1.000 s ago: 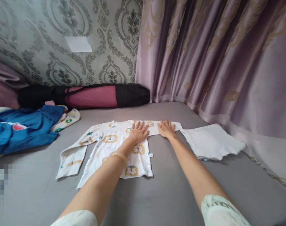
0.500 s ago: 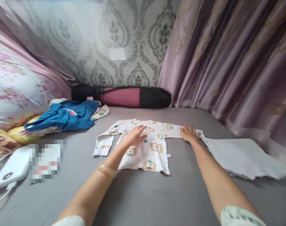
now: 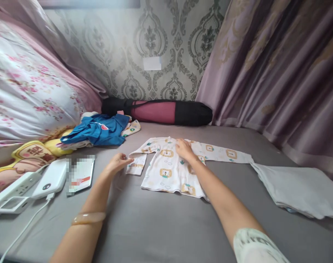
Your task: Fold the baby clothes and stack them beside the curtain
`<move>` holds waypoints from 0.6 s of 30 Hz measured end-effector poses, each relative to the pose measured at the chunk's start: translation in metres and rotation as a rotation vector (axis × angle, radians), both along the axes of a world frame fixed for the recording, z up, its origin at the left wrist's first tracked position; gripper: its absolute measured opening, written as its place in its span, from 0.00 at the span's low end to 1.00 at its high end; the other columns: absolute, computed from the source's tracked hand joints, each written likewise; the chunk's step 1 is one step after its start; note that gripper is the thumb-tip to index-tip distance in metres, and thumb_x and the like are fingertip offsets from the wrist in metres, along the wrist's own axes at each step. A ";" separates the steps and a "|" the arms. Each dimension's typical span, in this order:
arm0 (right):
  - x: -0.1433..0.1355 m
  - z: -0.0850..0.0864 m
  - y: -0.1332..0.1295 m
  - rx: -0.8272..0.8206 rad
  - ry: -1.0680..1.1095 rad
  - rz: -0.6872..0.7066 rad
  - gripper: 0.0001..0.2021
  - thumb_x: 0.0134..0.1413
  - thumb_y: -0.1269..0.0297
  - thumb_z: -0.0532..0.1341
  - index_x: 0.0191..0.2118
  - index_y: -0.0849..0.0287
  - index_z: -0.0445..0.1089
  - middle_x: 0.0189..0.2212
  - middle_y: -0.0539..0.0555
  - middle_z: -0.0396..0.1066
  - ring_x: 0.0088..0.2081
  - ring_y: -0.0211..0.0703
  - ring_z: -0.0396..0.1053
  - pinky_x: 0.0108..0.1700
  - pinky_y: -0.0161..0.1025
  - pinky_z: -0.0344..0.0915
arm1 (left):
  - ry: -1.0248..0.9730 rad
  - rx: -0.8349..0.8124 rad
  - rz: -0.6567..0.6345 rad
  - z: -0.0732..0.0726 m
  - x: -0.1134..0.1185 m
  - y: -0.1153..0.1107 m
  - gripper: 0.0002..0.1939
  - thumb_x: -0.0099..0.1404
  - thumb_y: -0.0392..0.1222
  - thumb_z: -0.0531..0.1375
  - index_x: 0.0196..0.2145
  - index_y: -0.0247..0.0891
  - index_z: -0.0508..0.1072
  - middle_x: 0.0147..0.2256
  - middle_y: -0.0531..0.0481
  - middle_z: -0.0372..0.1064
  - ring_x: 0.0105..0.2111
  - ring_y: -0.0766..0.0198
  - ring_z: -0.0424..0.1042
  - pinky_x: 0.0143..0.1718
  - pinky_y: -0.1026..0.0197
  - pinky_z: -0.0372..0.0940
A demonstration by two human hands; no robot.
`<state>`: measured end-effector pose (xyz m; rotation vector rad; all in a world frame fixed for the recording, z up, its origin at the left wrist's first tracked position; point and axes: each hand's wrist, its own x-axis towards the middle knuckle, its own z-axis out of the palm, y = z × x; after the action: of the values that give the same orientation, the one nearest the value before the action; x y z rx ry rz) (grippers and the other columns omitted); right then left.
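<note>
A white long-sleeved child's shirt (image 3: 166, 171) with yellow lion-like prints lies spread on the grey bed sheet (image 3: 166, 226). Its left sleeve is bent down at the middle, while the other stretches straight out to the right. At the outer edge of that bent sleeve is my left hand (image 3: 118, 163), thumb and fingers closed on the cloth. My right hand (image 3: 184, 149) rests flat on the upper chest near the neckline, its fingertips partly hidden behind the hand.
Folded pale cloth (image 3: 306, 186) lies right of the shirt. A blue garment (image 3: 100, 129) tops a clothes pile at back left. A black and maroon rolled bag (image 3: 155, 111) lies along the wall. A white power bank (image 3: 51, 179), phone (image 3: 82, 177) and power strip (image 3: 16, 188) sit at left.
My left hand has moved from the shirt's chest to the bent sleeve and closed there. My right hand has come from the straight sleeve's cuff to the chest. The view has turned left.
</note>
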<state>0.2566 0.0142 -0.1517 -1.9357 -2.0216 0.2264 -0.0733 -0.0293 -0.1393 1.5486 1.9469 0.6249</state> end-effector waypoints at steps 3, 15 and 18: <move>-0.050 -0.008 0.017 0.002 0.084 0.127 0.20 0.64 0.70 0.49 0.59 0.61 0.64 0.59 0.59 0.65 0.61 0.45 0.59 0.62 0.39 0.51 | 0.038 -0.051 -0.041 -0.001 0.010 -0.003 0.20 0.45 0.56 0.65 0.27 0.38 0.69 0.21 0.53 0.67 0.26 0.59 0.69 0.25 0.63 0.57; -0.094 -0.034 0.027 0.094 0.107 0.136 0.19 0.65 0.68 0.48 0.58 0.63 0.63 0.58 0.61 0.65 0.60 0.47 0.59 0.61 0.40 0.51 | -0.383 0.033 0.278 0.000 -0.018 0.035 0.21 0.50 0.57 0.66 0.28 0.35 0.69 0.22 0.49 0.69 0.21 0.66 0.68 0.20 0.67 0.58; -0.095 -0.037 0.026 0.122 0.102 0.139 0.19 0.65 0.68 0.48 0.57 0.64 0.64 0.56 0.61 0.66 0.59 0.48 0.60 0.61 0.41 0.51 | -0.520 0.070 0.454 -0.005 -0.030 0.052 0.14 0.54 0.45 0.66 0.29 0.32 0.69 0.22 0.49 0.68 0.20 0.66 0.68 0.17 0.68 0.59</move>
<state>0.1617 0.0407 -0.1882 -1.6791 -2.0547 0.2244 -0.1031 0.0224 -0.1438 0.8490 1.8698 1.1629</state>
